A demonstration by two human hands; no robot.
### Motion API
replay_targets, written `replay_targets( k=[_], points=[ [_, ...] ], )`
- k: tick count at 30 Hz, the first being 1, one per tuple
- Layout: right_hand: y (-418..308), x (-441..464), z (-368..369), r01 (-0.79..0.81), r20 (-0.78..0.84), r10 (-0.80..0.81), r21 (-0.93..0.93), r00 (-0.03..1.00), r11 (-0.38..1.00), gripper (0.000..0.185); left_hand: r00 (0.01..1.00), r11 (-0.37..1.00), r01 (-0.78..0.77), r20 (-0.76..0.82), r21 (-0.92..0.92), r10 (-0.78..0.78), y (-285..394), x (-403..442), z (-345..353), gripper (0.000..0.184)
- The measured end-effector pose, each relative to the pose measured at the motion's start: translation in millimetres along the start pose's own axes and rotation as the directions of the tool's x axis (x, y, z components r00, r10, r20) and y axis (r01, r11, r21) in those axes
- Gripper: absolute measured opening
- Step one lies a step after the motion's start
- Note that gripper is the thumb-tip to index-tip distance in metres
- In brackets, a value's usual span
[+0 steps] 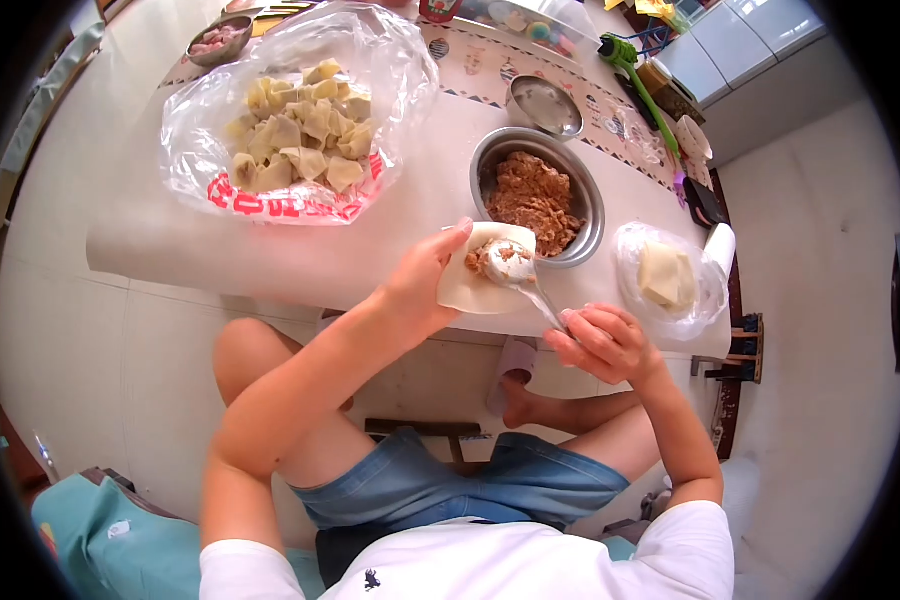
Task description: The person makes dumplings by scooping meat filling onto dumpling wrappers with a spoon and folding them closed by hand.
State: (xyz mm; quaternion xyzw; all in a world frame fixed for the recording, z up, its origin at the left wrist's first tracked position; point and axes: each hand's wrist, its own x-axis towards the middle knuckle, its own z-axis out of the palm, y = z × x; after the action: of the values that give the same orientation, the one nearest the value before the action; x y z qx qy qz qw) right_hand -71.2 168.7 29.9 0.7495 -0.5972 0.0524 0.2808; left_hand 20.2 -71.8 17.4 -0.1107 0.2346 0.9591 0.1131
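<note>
My left hand (422, 282) holds a thin square dumpling wrapper (475, 292) flat, with the thumb along its upper edge. A small lump of meat filling (478, 262) lies on the wrapper. In my right hand (607, 342) is a metal spoon (538, 295), its bowl touching the filling and bits of meat stuck to it. Just beyond the wrapper stands a metal bowl (595, 222) of brown minced filling (535, 195). To the right, a stack of wrappers (666, 274) lies in a clear plastic bag (712, 300).
Folded dumplings (305, 130) are piled on a large plastic bag (395, 60) at the table's left. Behind the filling stands a smaller metal bowl (545, 105). A bowl of pinkish meat (220, 40) sits far left. A dark phone (705, 203) lies near the right edge.
</note>
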Motion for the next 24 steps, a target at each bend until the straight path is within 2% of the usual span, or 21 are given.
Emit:
replay_targets(
  k=[3,4,7,8,9,10,11,12,14,15,18,21,24],
  points=[
    [11,-3,-8,0.026,-0.001,-0.026,-0.004,1.000,1.000,0.017,0.999,1.000,-0.002,0.034,0.025,0.001,-1,1,-6,0.041],
    [15,-3,-11,0.023,-0.007,-0.024,-0.010,1.000,1.000,0.016,1.000,1.000,-0.021,-0.018,0.015,0.022,-1,2,-6,0.040],
    [19,5,-30,-0.202,-0.091,0.200,-0.018,0.976,0.979,0.019,0.986,0.996,-0.094,-0.140,-0.004,0.093,1,4,-5,0.039],
    [14,11,-35,-0.376,-0.170,0.414,0.213,0.894,0.902,0.022,0.979,0.992,-0.128,-0.158,-0.008,0.125,2,4,-4,0.039],
    [3,23,-39,-0.495,-0.191,0.619,0.444,0.762,0.747,0.025,0.973,0.988,-0.157,-0.175,-0.009,0.153,3,3,-4,0.039],
    [-7,32,-39,-0.546,-0.154,0.794,0.648,0.589,0.531,0.029,0.978,0.988,-0.149,-0.151,-0.029,0.143,2,4,-4,0.039],
    [-13,37,-37,-0.605,-0.067,0.899,0.718,0.433,0.344,0.038,0.983,0.989,-0.138,-0.126,-0.048,0.131,1,4,-4,0.039],
    [-16,40,-32,-0.581,0.039,0.950,0.799,0.309,0.156,0.038,0.987,0.989,-0.129,-0.101,-0.069,0.122,0,4,-4,0.039],
    [-15,44,-20,-0.440,0.285,0.955,0.870,0.087,-0.220,0.040,0.994,0.991,-0.097,-0.051,-0.087,0.093,-3,2,-4,0.039],
    [-14,47,-17,-0.374,0.369,0.929,0.868,0.045,-0.326,0.039,0.996,0.992,-0.082,-0.027,-0.098,0.079,-4,1,-3,0.039],
    [-12,42,-11,-0.257,0.477,0.878,0.854,0.040,-0.453,0.038,0.994,0.994,-0.106,-0.030,0.000,0.106,-8,-6,3,0.040],
    [-15,40,-7,-0.218,0.544,0.838,0.824,0.046,-0.523,0.037,0.982,0.989,-0.145,0.127,0.031,0.140,-10,-7,-1,0.042],
    [-15,41,-6,-0.254,0.587,0.807,0.791,0.064,-0.556,0.038,0.984,0.987,-0.154,0.102,0.044,0.149,-12,-6,-3,0.044]
  ],
)
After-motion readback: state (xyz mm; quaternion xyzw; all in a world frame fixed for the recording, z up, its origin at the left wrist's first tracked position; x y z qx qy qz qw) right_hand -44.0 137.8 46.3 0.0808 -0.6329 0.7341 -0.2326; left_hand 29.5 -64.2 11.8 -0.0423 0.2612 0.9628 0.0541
